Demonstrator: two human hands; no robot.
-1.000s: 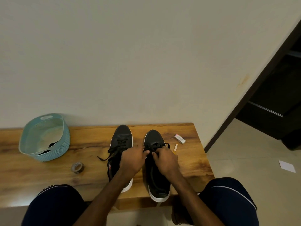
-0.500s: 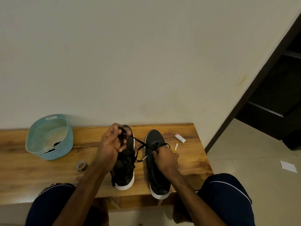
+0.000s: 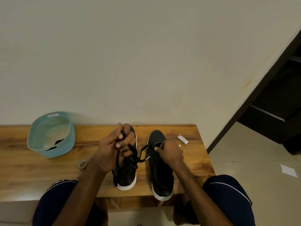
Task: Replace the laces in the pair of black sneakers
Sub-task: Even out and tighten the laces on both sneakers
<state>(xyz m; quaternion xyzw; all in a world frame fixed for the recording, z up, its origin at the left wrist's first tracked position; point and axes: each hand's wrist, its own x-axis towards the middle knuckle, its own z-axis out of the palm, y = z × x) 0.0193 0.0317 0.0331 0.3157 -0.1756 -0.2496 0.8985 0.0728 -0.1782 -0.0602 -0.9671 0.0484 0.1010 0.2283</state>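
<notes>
Two black sneakers with white soles stand side by side on a wooden bench (image 3: 192,162), toes toward the wall. My left hand (image 3: 114,149) is raised over the left sneaker (image 3: 126,175) and closed on a black lace (image 3: 141,152) that runs across from the right sneaker (image 3: 161,176). A white lace tip hangs between the two sneakers. My right hand (image 3: 169,152) rests on the right sneaker's eyelet area, fingers pinching at the lace there. The left sneaker's front is hidden behind my left hand.
A teal woven basket (image 3: 40,147) with something dark inside sits at the bench's left. A tape roll (image 3: 82,163) lies near it. A small white box (image 3: 182,139) and a tiny orange-tipped piece lie right of the sneakers. My knees flank the bench's front edge.
My left hand has left the right sneaker's lacing and risen up over the left sneaker, drawing the black lace out sideways. My right hand stays on the right sneaker.
</notes>
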